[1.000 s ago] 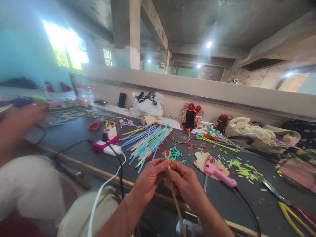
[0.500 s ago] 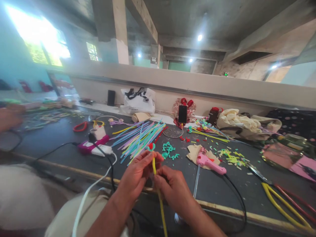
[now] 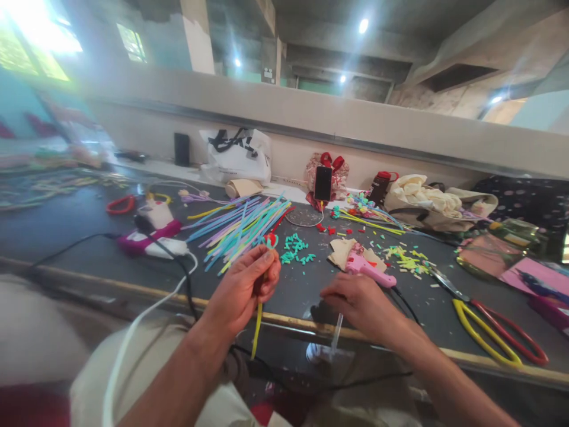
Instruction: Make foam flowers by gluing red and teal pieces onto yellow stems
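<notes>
My left hand is closed around a yellow pipe cleaner, whose lower end hangs past the table edge. At its top, just above my fingertips, sits a small red and teal pipe-cleaner flower. My right hand hovers over the table's front edge with loosely bent fingers, and I see nothing held in it. Just beyond it lies a pink glue gun on a piece of brown cardboard. A clear glue stick shows below my right hand.
Loose pipe cleaners lie in a pile beyond my left hand. Teal clippings and yellow-green clippings are scattered about. Large scissors lie at right. A power strip with cables is at left, and a phone leans at the back.
My right hand has let go of the yellow pipe cleaner and moved right, toward the glue gun. My left hand keeps hold of the stem. The camera view has tipped down somewhat.
</notes>
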The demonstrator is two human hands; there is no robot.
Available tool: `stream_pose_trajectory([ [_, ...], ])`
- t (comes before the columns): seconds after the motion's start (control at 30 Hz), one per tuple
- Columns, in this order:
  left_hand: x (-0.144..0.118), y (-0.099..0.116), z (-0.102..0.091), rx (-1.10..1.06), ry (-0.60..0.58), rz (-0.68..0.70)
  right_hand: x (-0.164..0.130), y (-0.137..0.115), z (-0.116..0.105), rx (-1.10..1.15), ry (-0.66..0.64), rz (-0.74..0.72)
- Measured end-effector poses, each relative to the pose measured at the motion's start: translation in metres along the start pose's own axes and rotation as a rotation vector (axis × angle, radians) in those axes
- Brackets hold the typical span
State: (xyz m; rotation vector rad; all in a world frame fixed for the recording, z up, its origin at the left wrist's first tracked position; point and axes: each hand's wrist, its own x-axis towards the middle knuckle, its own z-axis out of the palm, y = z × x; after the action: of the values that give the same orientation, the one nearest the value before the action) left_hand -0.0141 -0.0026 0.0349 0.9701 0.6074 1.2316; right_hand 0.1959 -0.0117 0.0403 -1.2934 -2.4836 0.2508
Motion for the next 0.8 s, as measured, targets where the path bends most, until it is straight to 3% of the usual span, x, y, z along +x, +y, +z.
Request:
stream_pose_trajectory([
  [0.1, 0.002, -0.002, 0.001, -0.019, -0.008, -0.024, 0.002, -0.008, 0.019, -0.311, -0.078, -0.072],
  [0.2, 0.004, -0.002, 0.000, -0.038, 0.004, -0.030, 0.005, -0.023, 0.032, -0.460, -0.140, -0.157],
  [0.4, 0.004, 0.000, -0.002, -0.075, 0.002, -0.017, 0.005, -0.065, 0.043, -0.456, -0.134, -0.281],
  [0.53, 0.004, 0.000, -0.004, -0.157, 0.020, 0.029, 0.008, -0.076, 0.045, -0.326, -0.187, -0.405],
  [0.63, 0.002, 0.003, -0.003, -0.212, 0.052, 0.066, 0.013, -0.073, 0.042, -0.306, -0.191, -0.293],
  [0.8, -0.005, 0.007, 0.003, -0.198, 0.058, 0.054, 0.020, -0.066, 0.037, -0.183, -0.077, -0.099],
])
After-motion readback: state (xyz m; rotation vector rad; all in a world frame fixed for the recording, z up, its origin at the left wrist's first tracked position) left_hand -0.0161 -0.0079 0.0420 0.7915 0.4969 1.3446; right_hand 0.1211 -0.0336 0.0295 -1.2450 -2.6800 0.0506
